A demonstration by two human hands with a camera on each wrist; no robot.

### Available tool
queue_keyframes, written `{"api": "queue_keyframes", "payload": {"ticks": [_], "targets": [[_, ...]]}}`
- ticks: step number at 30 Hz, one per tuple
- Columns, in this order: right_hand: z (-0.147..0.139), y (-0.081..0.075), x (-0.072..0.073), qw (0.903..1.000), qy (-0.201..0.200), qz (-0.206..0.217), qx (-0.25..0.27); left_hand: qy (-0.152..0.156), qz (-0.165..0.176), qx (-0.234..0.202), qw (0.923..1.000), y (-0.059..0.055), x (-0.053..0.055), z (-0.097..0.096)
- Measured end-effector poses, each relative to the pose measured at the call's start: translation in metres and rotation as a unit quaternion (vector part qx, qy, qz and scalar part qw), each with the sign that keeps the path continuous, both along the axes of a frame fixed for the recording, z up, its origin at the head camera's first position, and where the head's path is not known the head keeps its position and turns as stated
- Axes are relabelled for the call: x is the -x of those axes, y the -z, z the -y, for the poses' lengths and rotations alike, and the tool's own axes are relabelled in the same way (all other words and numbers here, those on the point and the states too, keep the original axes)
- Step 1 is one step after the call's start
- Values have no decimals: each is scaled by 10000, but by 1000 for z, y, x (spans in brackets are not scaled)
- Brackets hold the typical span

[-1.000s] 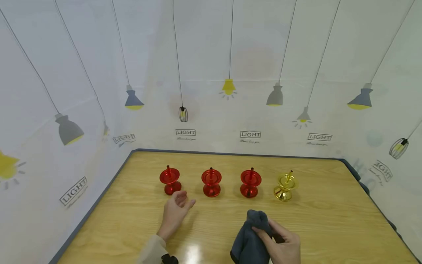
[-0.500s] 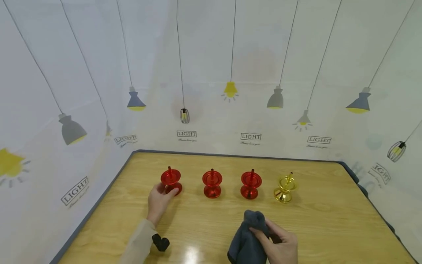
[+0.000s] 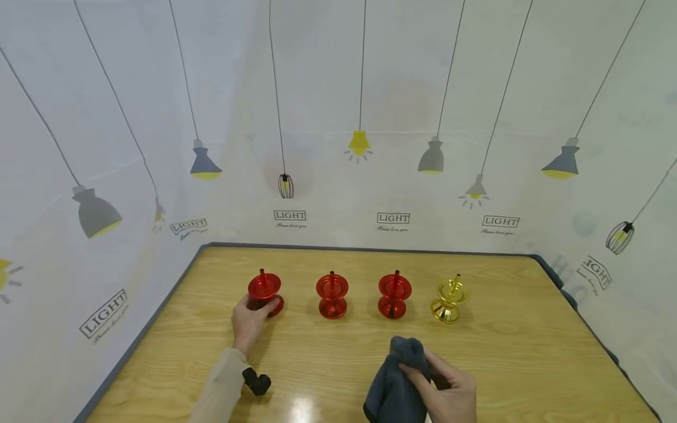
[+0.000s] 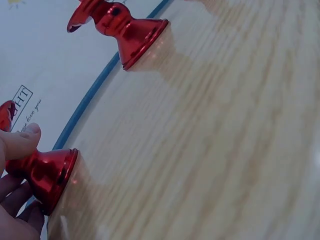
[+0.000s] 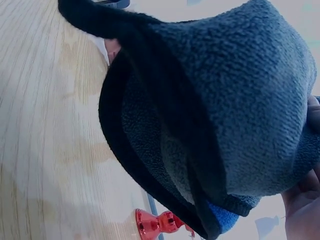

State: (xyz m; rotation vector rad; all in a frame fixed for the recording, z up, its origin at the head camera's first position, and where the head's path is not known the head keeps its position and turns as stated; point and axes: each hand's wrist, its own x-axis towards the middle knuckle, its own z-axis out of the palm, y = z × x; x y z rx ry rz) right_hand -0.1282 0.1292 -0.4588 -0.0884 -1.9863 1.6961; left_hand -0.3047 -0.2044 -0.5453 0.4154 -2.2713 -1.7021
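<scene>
My left hand (image 3: 248, 323) grips the leftmost red candle holder (image 3: 265, 286) around its narrow middle. In the left wrist view the thumb lies over the stem and the fingers curl beneath, beside the flared base (image 4: 50, 175); the base appears to stand on the table. My right hand (image 3: 446, 385) pinches a bunched dark grey cloth (image 3: 398, 382) above the front of the table. The right wrist view shows the cloth (image 5: 245, 100) hanging in folds with black edging and a bit of blue.
Right of the held one stand two more red candle holders (image 3: 332, 288) and a gold candle holder (image 3: 448, 299), in a row across the wooden table (image 3: 508, 352). A white sheet printed with lamps (image 3: 338, 76) rises behind the table's dark edge.
My left hand has moved left and forward to the leftmost red candle holder and closed around it. The right hand keeps the cloth in about the same place. The head view has shifted slightly.
</scene>
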Motion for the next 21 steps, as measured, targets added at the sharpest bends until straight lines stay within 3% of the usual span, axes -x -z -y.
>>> {"api": "queue_keyframes", "payload": {"ticks": [14, 17, 21], "targets": [[0, 1, -1, 9996, -114, -273, -34, 59, -324, 52, 9994, 5, -1, 2], [-1, 1, -2, 9997, -93, -236, -36, 359, -498, 32, 9981, -4, -5, -4], [-3, 1, -2, 9995, -36, -247, -167, 893, -741, 64, 9932, -24, -18, -17]]}}
